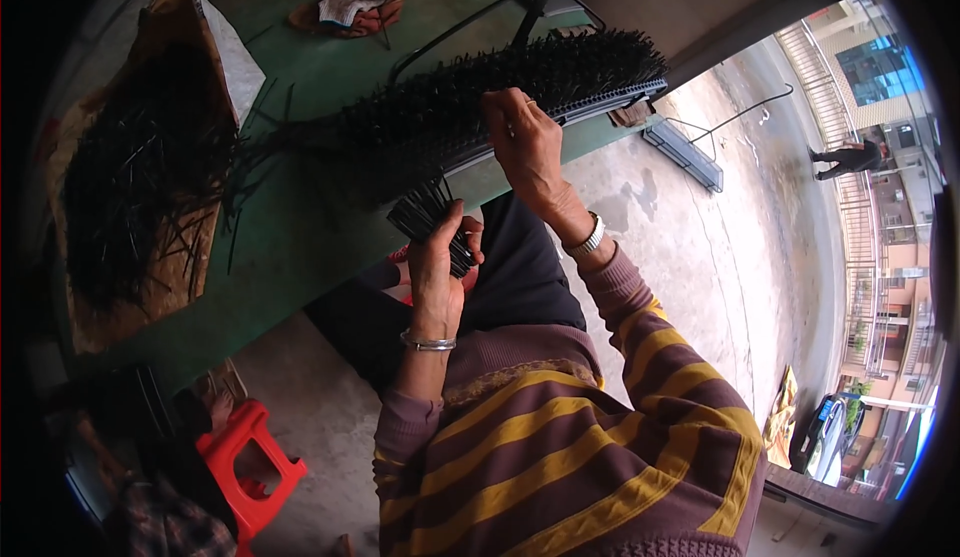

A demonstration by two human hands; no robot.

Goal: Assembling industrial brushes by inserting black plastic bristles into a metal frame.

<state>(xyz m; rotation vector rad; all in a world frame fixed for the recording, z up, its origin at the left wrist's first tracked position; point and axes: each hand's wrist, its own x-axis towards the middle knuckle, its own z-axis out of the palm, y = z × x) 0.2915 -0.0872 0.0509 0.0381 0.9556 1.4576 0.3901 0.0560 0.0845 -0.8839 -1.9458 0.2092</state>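
Observation:
My left hand is closed round a bundle of short black strips, whose ends fan out past the thumb. Just beyond it, on the table's near edge, lies a long dark frame thickly filled with black bristle-like tufts. My right hand is at the frame's near side, fingertips pinched together against its edge. Whatever those fingertips hold is too small or hidden to make out. The frame's left end is dark and hard to see.
A green table carries an opened cardboard box heaped with loose black strips, plus work gloves. A thin metal rod arches behind the frame. Another long-handled frame lies on the floor. A red stool stands lower left, beside another person.

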